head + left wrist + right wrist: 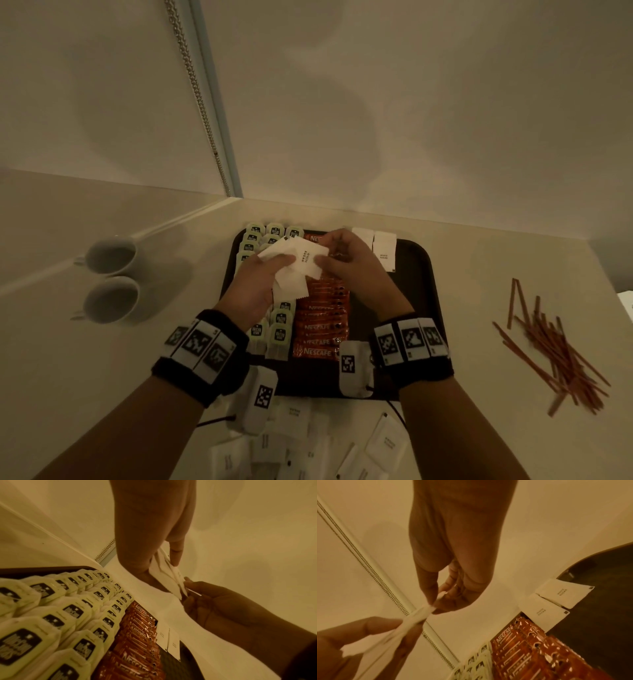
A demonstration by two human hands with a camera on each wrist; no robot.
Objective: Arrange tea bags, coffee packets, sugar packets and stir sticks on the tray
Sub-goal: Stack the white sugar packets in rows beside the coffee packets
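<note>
We see the left hand (255, 284) gripping a bundle of white paper sugar packets (294, 270) above the dark rectangular plastic tray (416, 291). The right hand (349, 263) pinches the top packet. Two more white sugar packets (375, 245) lie at the far edge of the tray.

"NESCAFE" in white reads on the red-orange coffee packets (320, 329) stacked in a column down the tray's middle. "WHITE SUGAR" in small dark print reads on the two sugar packets (556, 599) at the tray's far edge, on the packet (305, 255) pinched between both hands, and faintly on loose packets (387, 442) at the table's near edge. Dark logo on the pale-green tea bag tags (73, 611) along the tray's left side looks like "McColl", not sure; wristband squares (407, 339) carry coded marker patterns, no text.
</note>
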